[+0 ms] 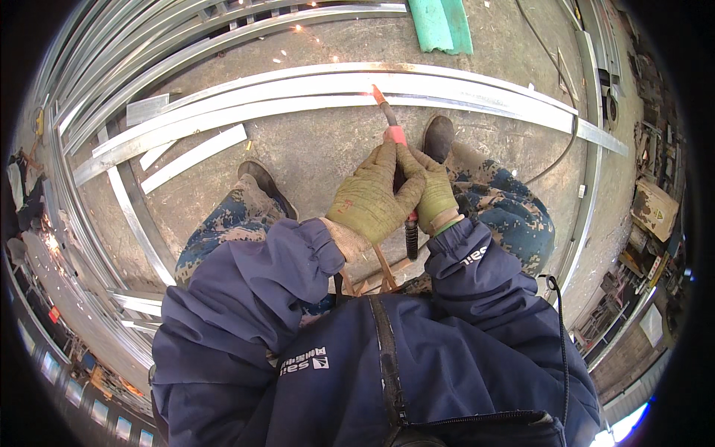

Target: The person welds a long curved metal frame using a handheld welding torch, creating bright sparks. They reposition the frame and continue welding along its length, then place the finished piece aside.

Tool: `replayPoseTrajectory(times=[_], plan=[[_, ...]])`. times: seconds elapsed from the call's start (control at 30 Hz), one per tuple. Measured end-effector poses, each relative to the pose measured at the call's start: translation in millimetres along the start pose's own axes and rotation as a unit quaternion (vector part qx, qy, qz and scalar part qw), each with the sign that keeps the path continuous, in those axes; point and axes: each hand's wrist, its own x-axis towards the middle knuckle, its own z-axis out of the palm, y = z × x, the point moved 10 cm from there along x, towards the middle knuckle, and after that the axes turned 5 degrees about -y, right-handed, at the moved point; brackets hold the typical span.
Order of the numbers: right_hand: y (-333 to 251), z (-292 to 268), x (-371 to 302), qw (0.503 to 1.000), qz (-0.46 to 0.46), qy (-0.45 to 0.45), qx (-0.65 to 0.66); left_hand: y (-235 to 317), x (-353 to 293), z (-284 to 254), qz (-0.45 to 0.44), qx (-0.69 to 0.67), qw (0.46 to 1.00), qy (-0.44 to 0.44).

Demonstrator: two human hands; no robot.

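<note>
Both my hands wear yellow-green work gloves and are closed around a welding torch (389, 115) with a bent neck and a red collar. My left hand (372, 195) wraps the grip from the left. Pressed against it, my right hand (436, 195) holds the grip from the right, and its fingers are partly hidden. The torch's orange-lit tip meets a long pale metal profile (298, 95) that lies crosswise in front of my feet. A small bright glow shows at the tip. Below my hands hangs the ribbed black torch hose (411, 237).
Several long metal tubes (171, 56) lie at the far left. A loose flat strip (194, 158) rests on the concrete near my left shoe (264, 185). At the top is a green sheet (439, 26). A dark cable (567, 141) curves along the right, beside a metal rail (588, 197). Sparks scatter beyond the profile.
</note>
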Motion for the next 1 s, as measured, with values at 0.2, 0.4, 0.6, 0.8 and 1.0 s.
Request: replayPoseTrajectory(times=[0.2,0.4,0.6,0.8,1.0], plan=[[0.3,3.4,-0.1,1.0,0.006,-0.001,0.001,0.9,-2.3,-2.3,0.002,-0.021,1.0,0.008],[-1.2,4.8,0.7,1.0,0.006,-0.02,-0.017,1.0,-3.2,-3.8,-0.011,-0.007,1.0,0.002],[1.6,6.6,2.6,0.999,0.017,-0.038,-0.027,-0.3,-4.3,-5.8,-0.007,0.002,1.0,0.014],[3.3,-5.3,8.2,1.0,-0.007,-0.012,-0.01,6.1,0.1,-5.5,-0.005,-0.013,1.0,-0.013],[0.9,1.1,5.9,1.0,-0.001,-0.021,0.0,0.5,0.9,-5.1,0.01,-0.001,1.0,0.021]])
